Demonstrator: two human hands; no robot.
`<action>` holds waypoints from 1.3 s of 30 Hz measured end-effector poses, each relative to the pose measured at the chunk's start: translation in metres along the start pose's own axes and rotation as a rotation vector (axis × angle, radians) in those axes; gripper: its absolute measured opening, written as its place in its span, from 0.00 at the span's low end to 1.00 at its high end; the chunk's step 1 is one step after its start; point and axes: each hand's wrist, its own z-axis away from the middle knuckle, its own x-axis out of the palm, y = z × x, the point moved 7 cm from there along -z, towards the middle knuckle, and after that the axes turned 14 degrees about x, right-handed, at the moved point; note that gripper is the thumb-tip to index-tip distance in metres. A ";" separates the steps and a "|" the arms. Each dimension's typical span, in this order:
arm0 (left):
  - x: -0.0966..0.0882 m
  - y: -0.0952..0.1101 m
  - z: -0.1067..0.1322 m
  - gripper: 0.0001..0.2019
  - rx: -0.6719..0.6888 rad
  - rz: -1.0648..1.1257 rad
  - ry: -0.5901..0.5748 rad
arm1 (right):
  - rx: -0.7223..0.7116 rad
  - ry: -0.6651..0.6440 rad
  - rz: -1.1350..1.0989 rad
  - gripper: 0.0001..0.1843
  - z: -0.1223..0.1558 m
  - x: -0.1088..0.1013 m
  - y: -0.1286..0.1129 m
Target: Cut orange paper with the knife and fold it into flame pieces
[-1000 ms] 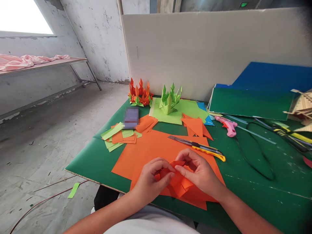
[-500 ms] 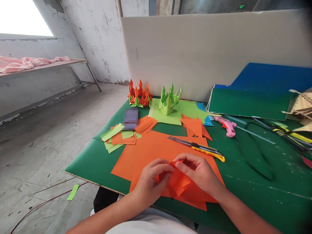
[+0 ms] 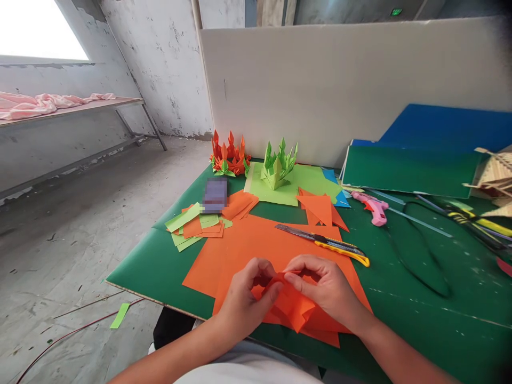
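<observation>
A folded piece of orange paper [image 3: 296, 306] is pinched between both hands near the table's front edge. My left hand [image 3: 250, 296] is closed on its left side, thumb and fingers pressed together. From the right, my right hand [image 3: 324, 285] grips its upper edge between thumb and fingers. Part of the fold is hidden behind the fingers. Below the hands lie large orange sheets [image 3: 244, 248]. A yellow and black utility knife [image 3: 324, 244] rests on those sheets just beyond my right hand.
Red-orange [image 3: 230, 157] and green folded-paper crowns [image 3: 279, 165] stand at the back. Small orange and green paper pieces [image 3: 200, 226] lie at left beside a blurred dark rectangle [image 3: 215, 196]. Right of the knife are a pink glue gun [image 3: 372, 207], its cord and a green board [image 3: 412, 168].
Both hands have shifted slightly in their grip on the folded orange paper. Its lower part has swung a little down and to the right. The things around it have stayed put.
</observation>
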 end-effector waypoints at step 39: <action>0.000 -0.021 0.006 0.16 -0.312 0.113 -0.025 | 0.070 0.049 -0.189 0.10 -0.004 -0.013 0.006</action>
